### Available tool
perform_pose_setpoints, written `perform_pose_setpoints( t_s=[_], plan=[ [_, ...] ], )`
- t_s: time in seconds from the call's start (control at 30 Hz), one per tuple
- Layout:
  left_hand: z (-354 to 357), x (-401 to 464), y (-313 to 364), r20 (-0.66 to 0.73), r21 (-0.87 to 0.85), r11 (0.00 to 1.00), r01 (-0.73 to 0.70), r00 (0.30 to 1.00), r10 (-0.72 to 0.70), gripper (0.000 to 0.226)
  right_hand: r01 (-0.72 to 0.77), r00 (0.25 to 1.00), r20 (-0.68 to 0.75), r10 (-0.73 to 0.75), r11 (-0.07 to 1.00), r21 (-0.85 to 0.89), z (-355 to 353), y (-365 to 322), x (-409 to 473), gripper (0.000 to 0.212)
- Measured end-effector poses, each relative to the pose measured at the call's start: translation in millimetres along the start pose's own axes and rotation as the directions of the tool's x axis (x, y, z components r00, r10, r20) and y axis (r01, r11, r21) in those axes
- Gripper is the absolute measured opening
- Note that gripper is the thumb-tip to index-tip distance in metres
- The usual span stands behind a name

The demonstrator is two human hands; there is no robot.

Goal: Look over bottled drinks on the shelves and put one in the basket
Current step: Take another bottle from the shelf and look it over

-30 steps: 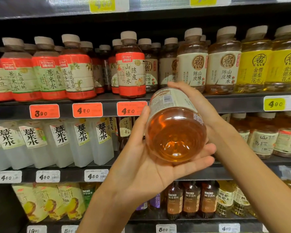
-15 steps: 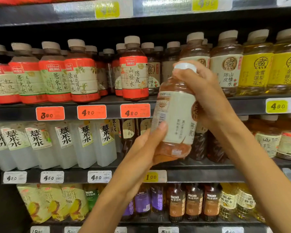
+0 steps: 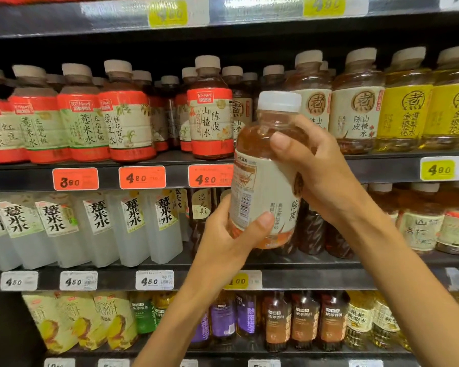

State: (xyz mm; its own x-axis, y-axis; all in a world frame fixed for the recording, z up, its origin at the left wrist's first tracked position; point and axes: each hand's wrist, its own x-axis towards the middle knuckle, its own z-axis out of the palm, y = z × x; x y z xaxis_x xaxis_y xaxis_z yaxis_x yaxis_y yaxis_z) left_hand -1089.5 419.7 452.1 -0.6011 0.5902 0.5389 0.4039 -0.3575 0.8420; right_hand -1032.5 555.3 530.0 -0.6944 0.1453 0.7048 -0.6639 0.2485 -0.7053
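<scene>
A clear plastic bottle of amber drink with a white cap and a cream paper label [image 3: 265,170] is held upright, tilted slightly, at the centre of the frame in front of the shelving. The left hand [image 3: 232,234] grasps the bottle at its base, thumb across the lower label and fingers wrapped behind. The right hand [image 3: 321,165] grasps the bottle at its shoulder and upper label, thumb pressed on the clear section below the cap. The barcode side of the label faces the camera.

The dark metal shelf rail [image 3: 382,168] crosses the middle of the frame behind the bottle. On that shelf, at the left, stand red-labelled bottles with beige caps [image 3: 125,123]; at the centre right stand cream-labelled amber bottles [image 3: 355,112]; at the far right stand yellow-labelled bottles [image 3: 406,109]. Orange price tags [image 3: 142,177] are fixed to the rail at the left, and a yellow price tag [image 3: 439,169] at the right.

On the shelf below, at the left of the frame, stand square cloudy white bottles with green-edged labels [image 3: 133,223]. White price tags [image 3: 154,280] sit on the rail beneath them. The lowest visible shelf holds pale green juice pouches [image 3: 74,324] at the lower left and small dark bottles with brown labels [image 3: 302,321] at the lower centre.
</scene>
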Motion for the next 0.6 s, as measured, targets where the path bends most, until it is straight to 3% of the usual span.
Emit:
perform_pose_setpoints(
  t_s=[0.13, 0.27, 0.43, 0.6],
  plan=[
    [1, 1, -9, -0.041, 0.137, 0.991, 0.003, 0.999, 0.003, 0.076, 0.138, 0.989, -0.030, -0.142, 0.983, -0.117, 4, 0, -7, 0.051],
    [6, 7, -15, -0.100, 0.268, 0.961, -0.062, 0.991, 0.092, 0.089, 0.266, 0.964, 0.095, -0.250, 0.937, -0.228, 8, 0, -17, 0.062],
    [-1, 13, -13, -0.064, 0.308, 0.941, -0.143, 0.983, 0.171, 0.070, 0.263, 0.939, 0.288, -0.188, 0.932, -0.250, 0, -9, -21, 0.071],
    [-7, 8, -1, 0.018, 0.324, 0.937, -0.131, 0.991, 0.132, 0.078, 0.170, 0.923, 0.368, -0.114, 0.978, -0.124, -10, -19, -13, 0.070]
  ],
)
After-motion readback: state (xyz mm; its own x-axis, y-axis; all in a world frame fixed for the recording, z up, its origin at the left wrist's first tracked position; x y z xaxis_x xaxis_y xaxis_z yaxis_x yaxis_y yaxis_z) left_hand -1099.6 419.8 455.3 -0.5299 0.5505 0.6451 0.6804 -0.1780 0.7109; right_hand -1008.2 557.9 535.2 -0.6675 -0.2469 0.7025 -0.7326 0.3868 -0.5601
